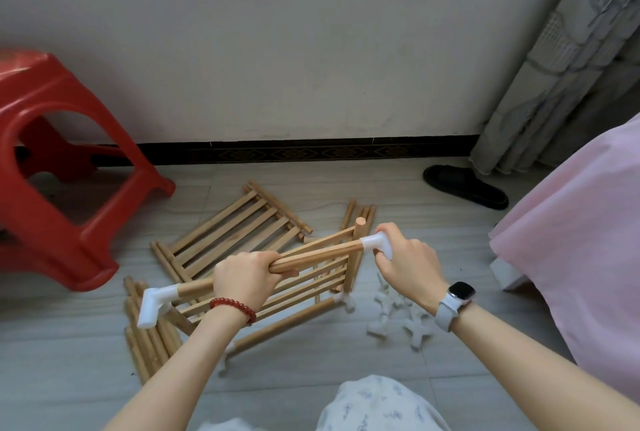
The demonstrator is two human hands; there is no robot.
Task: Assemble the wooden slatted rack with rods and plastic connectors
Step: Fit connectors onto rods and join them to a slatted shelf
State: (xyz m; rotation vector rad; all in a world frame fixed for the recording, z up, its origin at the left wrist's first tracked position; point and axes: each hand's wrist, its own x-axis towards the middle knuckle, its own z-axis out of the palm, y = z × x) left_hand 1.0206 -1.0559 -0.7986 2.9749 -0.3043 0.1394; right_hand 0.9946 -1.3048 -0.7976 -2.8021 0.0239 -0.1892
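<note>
My left hand (pixel 242 278) grips a wooden rod (pixel 318 254) near its middle, above a partly built slatted rack (pixel 304 285) standing on the floor. A white plastic elbow connector (pixel 154 306) caps the rod's left end. My right hand (pixel 405 264) holds another white connector (pixel 375 245) on the rod's right end, beside an upright post (pixel 359 233) of the rack. A second slatted panel (pixel 232 233) lies flat on the floor behind. Loose rods (pixel 149 337) lie at the left, more rods (pixel 363 214) behind the rack, and several white cross connectors (pixel 398 319) at the right.
A red plastic stool (pixel 59 188) stands at the left. A black slipper (pixel 464 184) lies by the wall near a grey curtain (pixel 561 67). Pink bedding (pixel 581 240) fills the right side. My knee in patterned cloth (pixel 377 406) is at the bottom.
</note>
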